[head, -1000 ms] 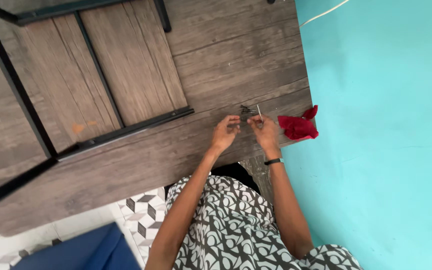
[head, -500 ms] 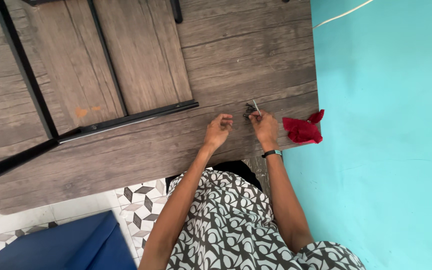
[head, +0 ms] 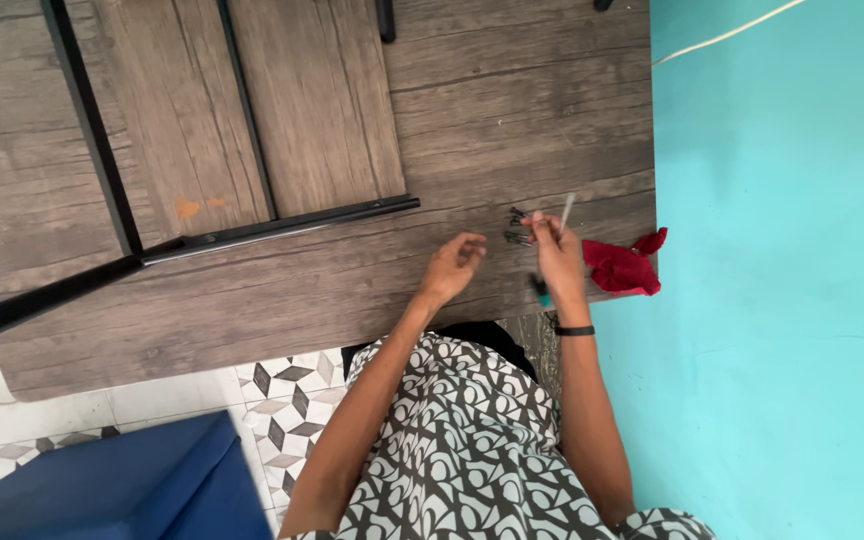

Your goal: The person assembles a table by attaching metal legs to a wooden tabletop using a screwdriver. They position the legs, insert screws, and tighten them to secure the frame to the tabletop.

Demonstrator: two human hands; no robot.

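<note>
Pinching a thin pale stick (head: 566, 210) in its fingers, the right hand (head: 558, 255) hovers over the desk (head: 512, 120) by small dark clips (head: 518, 226); left hand (head: 454, 268) nearby, fingers loosely curled, holding nothing, red cloth (head: 624, 268) beside

The small dark things (head: 518, 226) near my right hand (head: 559, 258) are too tiny to recognise. The thin pale stick (head: 566, 211) in my fingers is blurred. My left hand (head: 452, 268) hides its own palm. The black metal frame (head: 252, 232) is cut by the edges.
</note>
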